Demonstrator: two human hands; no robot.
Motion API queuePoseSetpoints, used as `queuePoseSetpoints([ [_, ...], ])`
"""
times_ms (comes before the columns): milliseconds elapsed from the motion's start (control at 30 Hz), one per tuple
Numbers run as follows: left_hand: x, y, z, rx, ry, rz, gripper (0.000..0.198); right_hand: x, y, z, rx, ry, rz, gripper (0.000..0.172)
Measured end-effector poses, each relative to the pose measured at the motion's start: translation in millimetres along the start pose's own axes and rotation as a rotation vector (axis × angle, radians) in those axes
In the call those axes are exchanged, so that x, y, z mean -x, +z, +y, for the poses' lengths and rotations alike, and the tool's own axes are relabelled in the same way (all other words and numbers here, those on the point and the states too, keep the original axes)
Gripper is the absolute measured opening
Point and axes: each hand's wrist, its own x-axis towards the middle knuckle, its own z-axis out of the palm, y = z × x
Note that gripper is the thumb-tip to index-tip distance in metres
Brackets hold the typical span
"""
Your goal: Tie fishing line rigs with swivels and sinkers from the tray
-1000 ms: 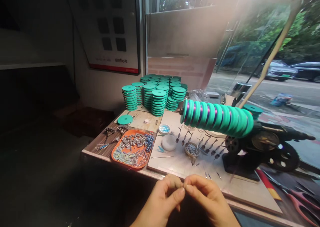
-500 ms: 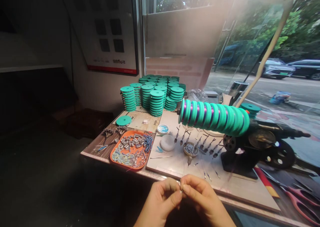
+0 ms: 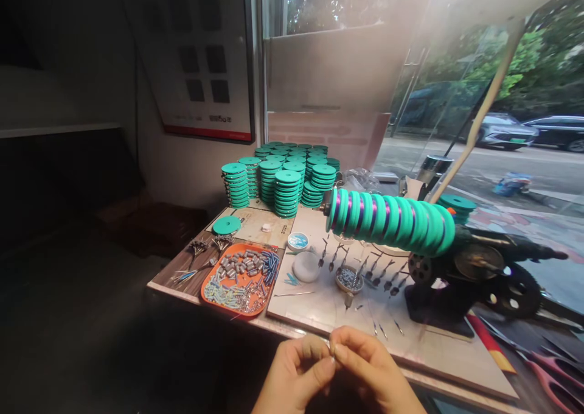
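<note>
My left hand (image 3: 301, 371) and my right hand (image 3: 365, 362) meet at the front edge of the white board (image 3: 314, 307). Thumb and forefinger of each are pinched together, tips touching. Whatever sits between them is too small and too covered to name. Beyond them on the board stand a small bowl of grey beads (image 3: 349, 278), a white round disc (image 3: 305, 267) and several thin metal pieces (image 3: 379, 330). Left of the board, an orange tray (image 3: 207, 301) holds metal weights, blue tubes and small fittings. A row of green spools (image 3: 387, 216) with purple line is mounted on a winding machine (image 3: 479, 262).
Stacks of green spools (image 3: 287, 189) fill the back of the table. One green disc (image 3: 227, 224) lies alone at left, near bundles of wire (image 3: 198, 249). Pink-handled scissors (image 3: 554, 377) lie at the right. A pale pole (image 3: 483, 112) slants behind the machine.
The view has tilted slightly, so the scene sits a little lower. Both hands remain pinched together, with only a small shift of the fingers.
</note>
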Motion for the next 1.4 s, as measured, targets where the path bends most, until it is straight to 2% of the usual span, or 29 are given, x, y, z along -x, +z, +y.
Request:
queuePoseSetpoints([
  [133, 1.1, 0.8, -4.6, 0.061, -0.003, 0.017, 0.036, -0.7, 1.7, 1.6, -0.049, 0.028, 0.007, 0.026],
  [333, 3.5, 2.6, -11.0, 0.138, 0.008, 0.077, 0.032, 2.1, 2.0, -0.3, 0.03, -0.009, 0.015, 0.023],
  [500, 5.6, 5.9, -8.4, 0.207, -0.042, 0.056, 0.027, 8.7, -3.2, -0.2, 0.112, -0.032, 0.078, 0.032],
  [600, 6.6, 6.9, -5.7, 0.232, -0.046, 0.051, 0.025, 10.8, -5.5, 1.7, 0.146, -0.051, 0.099, 0.031],
  [700, 7.7, 7.7, -2.9, 0.193, -0.039, 0.075, 0.027, 11.5, -3.4, 1.5, 0.189, -0.076, 0.146, 0.029],
  [833, 9.6, 10.0, 3.1, 0.012, 0.081, 0.139, 0.03, 11.8, 2.5, -3.0, 0.241, -0.097, 0.211, 0.025],
  [967, 10.8, 11.0, 4.8, -0.038, 0.101, 0.156, 0.028, 10.3, -0.1, -6.1, 0.298, -0.117, 0.138, 0.024],
  [1067, 10.5, 10.5, 2.7, -0.028, 0.098, 0.136, 0.027, 8.0, -6.5, -4.7, 0.297, -0.079, 0.083, 0.024],
  [1200, 9.4, 10.1, 1.7, -0.032, 0.101, 0.087, 0.029, 5.5, -9.8, 1.6, 0.163, -0.013, 0.066, 0.027],
  [1300, 8.6, 9.2, 0.9, -0.022, 0.097, 0.078, 0.028, 5.5, -5.6, 4.0, 0.061, -0.003, 0.08, 0.027],
  [1400, 7.5, 6.9, -1.6, -0.014, 0.081, 0.064, 0.031, 6.5, 0.5, 1.8, 0.043, -0.007, 0.039, 0.026],
])
